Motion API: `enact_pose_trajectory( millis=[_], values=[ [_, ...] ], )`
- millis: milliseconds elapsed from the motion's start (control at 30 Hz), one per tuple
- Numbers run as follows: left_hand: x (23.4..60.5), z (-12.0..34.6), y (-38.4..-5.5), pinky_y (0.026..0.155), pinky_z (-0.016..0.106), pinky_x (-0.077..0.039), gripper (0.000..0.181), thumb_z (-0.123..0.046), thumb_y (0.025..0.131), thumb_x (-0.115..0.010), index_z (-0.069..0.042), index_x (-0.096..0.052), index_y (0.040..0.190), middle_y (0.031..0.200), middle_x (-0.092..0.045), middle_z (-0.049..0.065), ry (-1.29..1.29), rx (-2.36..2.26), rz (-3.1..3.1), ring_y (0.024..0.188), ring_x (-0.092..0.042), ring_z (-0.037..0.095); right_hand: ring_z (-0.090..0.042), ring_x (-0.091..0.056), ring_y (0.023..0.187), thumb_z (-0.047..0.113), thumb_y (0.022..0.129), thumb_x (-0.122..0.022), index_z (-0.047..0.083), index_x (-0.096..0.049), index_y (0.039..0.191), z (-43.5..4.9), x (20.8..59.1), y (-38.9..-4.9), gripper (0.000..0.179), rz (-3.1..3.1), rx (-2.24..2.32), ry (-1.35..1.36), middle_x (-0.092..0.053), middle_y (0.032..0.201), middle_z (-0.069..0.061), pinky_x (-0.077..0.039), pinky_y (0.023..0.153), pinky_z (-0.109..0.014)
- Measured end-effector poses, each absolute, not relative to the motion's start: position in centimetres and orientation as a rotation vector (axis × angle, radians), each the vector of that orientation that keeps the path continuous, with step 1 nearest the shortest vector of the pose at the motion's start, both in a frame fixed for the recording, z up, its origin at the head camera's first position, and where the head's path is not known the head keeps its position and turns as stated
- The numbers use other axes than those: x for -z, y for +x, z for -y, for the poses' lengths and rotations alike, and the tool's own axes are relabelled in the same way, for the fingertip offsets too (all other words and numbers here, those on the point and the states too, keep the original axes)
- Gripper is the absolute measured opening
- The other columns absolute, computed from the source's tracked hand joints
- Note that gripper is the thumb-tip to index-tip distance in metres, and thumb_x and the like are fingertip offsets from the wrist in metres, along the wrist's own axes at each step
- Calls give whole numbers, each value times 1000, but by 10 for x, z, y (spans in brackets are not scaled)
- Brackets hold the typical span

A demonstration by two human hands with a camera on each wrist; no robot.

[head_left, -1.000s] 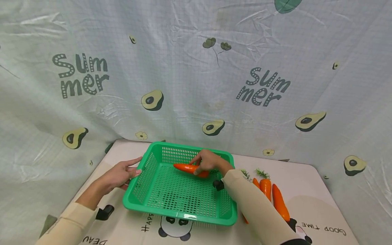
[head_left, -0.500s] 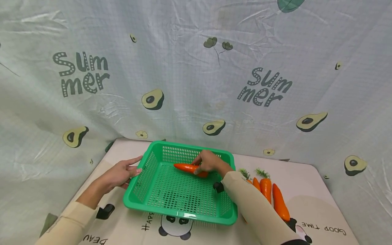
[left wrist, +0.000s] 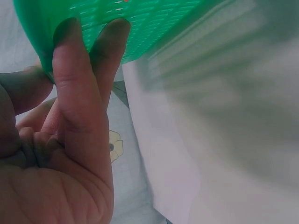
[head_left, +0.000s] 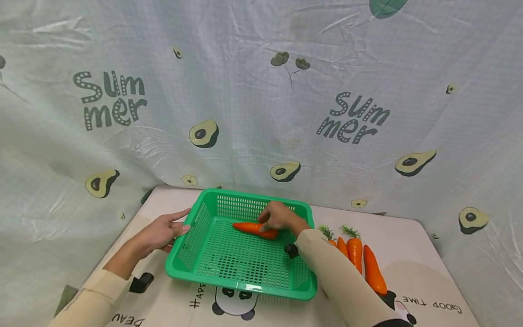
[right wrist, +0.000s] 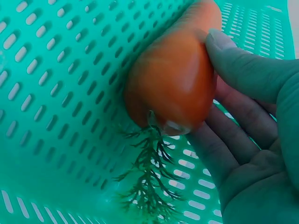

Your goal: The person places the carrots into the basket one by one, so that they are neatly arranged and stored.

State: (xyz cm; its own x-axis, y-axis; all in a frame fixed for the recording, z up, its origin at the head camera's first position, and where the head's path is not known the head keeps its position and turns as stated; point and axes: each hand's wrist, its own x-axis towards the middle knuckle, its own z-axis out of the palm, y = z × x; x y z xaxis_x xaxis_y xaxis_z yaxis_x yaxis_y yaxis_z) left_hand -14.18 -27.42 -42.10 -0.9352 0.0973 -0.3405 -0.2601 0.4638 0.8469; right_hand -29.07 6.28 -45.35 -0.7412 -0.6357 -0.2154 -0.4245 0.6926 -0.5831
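An orange carrot (head_left: 247, 227) lies across the back part of a green perforated plastic basket (head_left: 229, 256), its tip toward the left. My right hand (head_left: 279, 215) holds its thick end between thumb and fingers. The right wrist view shows the carrot (right wrist: 173, 79) up close, with green feathery leaves (right wrist: 152, 177) at its blunt end and the thumb on its side. My left hand (head_left: 157, 234) grips the basket's left side. In the left wrist view the thumb is at the rim and two fingers (left wrist: 77, 79) lie along the outer wall of the basket (left wrist: 154, 23).
Several more carrots (head_left: 354, 253) with leafy tops lie on the table to the right of the basket, partly hidden by my right sleeve (head_left: 333, 272). A patterned cloth (head_left: 245, 150) hangs behind the table (head_left: 408, 245).
The carrot has shifted very slightly right and down in the basket, with the right hand on it. The left hand keeps its place on the basket.
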Motion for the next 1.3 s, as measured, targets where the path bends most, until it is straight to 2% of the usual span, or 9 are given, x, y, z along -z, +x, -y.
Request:
enact_pose_trajectory(
  millis=[500,600,833,967,1300],
  values=[
    [423,276,-144,69,43,-64,71,-22,111,-51,-7,-11,168,120,-74,25,-129,-1433,-2392,78,-78,25,-28,-75,107,9,89,-82,0,-80,114,-78,430,-282,27,-2477,1036,-707,-80,113,-13,-63,89,-39],
    [423,276,-145,70,43,-65,71,-21,111,-51,-7,-11,168,117,-74,25,-127,-1437,-2384,78,-79,25,-27,-74,107,11,89,-83,1,-81,113,-85,422,-280,26,-2487,1101,-652,-81,110,-11,-61,92,-41],
    [426,277,-146,70,43,-65,71,-20,112,-50,-7,-10,168,126,-71,28,-125,-1432,-2398,80,-78,23,-26,-71,115,18,90,-83,8,-83,111,-107,404,-275,23,-2472,1200,-569,-80,115,-6,-58,101,-47],
    [427,277,-147,70,43,-64,71,-21,112,-50,-8,-10,168,121,-73,26,-136,-1439,-2388,78,-77,22,-25,-71,114,19,90,-82,13,-84,108,-123,394,-270,19,-2487,1215,-561,-80,115,-5,-58,101,-47],
    [426,277,-145,68,41,-64,70,-20,112,-49,-7,-9,168,125,-71,28,-125,-1441,-2385,79,-78,24,-30,-71,116,18,90,-81,4,-81,115,-158,383,-254,28,-2492,1298,-501,-79,116,-12,-56,103,-50]
  ],
)
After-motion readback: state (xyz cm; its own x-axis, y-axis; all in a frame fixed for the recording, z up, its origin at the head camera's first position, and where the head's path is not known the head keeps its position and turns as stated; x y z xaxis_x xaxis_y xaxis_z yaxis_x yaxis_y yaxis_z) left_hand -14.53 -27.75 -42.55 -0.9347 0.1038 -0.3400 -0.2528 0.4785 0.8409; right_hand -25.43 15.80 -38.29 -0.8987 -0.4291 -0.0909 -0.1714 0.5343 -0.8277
